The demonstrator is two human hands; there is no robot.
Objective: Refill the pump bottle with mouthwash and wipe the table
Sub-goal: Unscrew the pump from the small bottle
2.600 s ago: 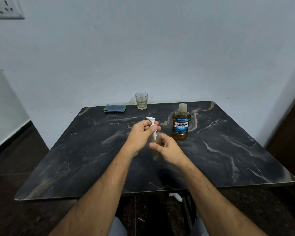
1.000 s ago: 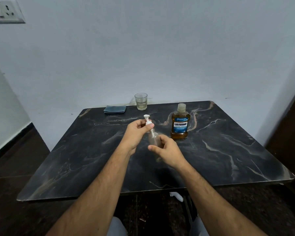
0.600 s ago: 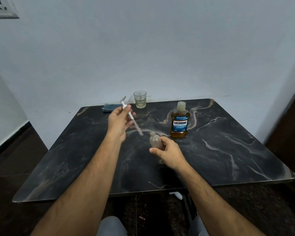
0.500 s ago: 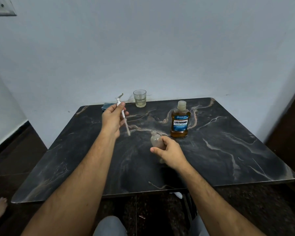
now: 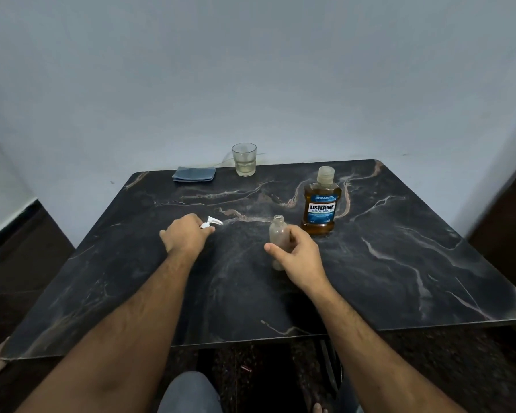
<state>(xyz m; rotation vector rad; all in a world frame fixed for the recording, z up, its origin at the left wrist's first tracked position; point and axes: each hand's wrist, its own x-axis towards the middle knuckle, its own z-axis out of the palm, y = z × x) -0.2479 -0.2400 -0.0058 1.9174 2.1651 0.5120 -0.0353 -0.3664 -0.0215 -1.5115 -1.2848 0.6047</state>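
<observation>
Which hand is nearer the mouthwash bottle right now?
Right. The right hand holds the small bottle just beside the mouthwash bottle; the left hand is farther away.

One amber plastic mouthwash bottle (image 5: 321,204), one small clear uncapped bottle (image 5: 278,234), one white pump head (image 5: 211,222), one clear drinking glass (image 5: 244,159), one folded blue cloth (image 5: 194,174).

Glass tumbler (image 5: 244,159) upright at the far edge of the counter (image 5: 399,263), a little pale liquid at the bottom. Counter top is dark marble-look with tan veins. Plain pale wall (image 5: 251,70) right behind it. Dark floor (image 5: 21,254) on the left, dark skirting along the wall base. Grey-trousered knee (image 5: 188,394) at bottom centre.
</observation>
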